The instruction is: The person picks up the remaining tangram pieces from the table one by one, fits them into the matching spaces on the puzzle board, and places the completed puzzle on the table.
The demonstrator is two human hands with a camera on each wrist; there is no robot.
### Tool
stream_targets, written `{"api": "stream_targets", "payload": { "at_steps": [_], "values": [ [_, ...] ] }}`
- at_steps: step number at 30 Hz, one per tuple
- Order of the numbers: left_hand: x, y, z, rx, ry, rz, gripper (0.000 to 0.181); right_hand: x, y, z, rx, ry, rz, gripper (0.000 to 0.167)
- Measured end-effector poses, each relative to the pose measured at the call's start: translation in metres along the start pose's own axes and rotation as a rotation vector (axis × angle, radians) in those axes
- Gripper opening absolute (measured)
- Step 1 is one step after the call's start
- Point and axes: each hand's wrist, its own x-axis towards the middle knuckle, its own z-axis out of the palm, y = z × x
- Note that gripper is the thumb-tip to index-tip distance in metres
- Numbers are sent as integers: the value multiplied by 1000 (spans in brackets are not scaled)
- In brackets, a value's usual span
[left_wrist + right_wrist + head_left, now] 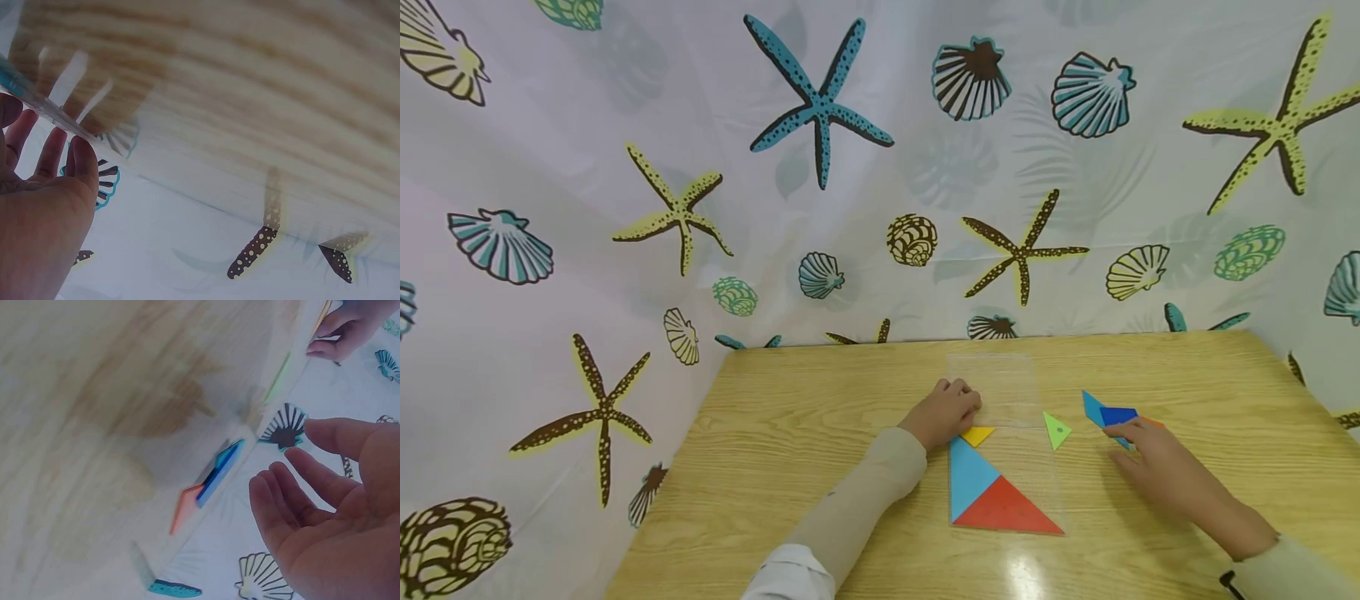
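Observation:
A clear rectangular tray (1000, 392) lies on the table with flat tangram pieces in its near half: a light blue triangle (972, 479), a red triangle (1007, 507) and a small yellow piece (977, 436). My left hand (945, 412) rests at the tray's left edge, fingers bent, fingertips down beside the yellow piece and partly covering it. My right hand (1157, 467) hovers with loosely bent fingers over a small group of pieces: a light blue one (1093, 407), a dark blue one (1118, 415) and an orange one (1152, 422). Nothing is in its grasp in the right wrist view.
A green triangle (1057, 430) lies by the tray's right edge, between the two hands. The wooden table (805, 417) ends at the back against a white cloth (880, 167) printed with starfish and shells, which also hangs along the left side.

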Motion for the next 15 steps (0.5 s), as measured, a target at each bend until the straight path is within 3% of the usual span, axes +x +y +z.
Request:
{"api": "stream_targets", "payload": {
  "at_steps": [15],
  "values": [
    [0, 0, -2, 3, -1, 6, 20, 4, 43, -1, -24, 36, 40, 33]
  ]
}}
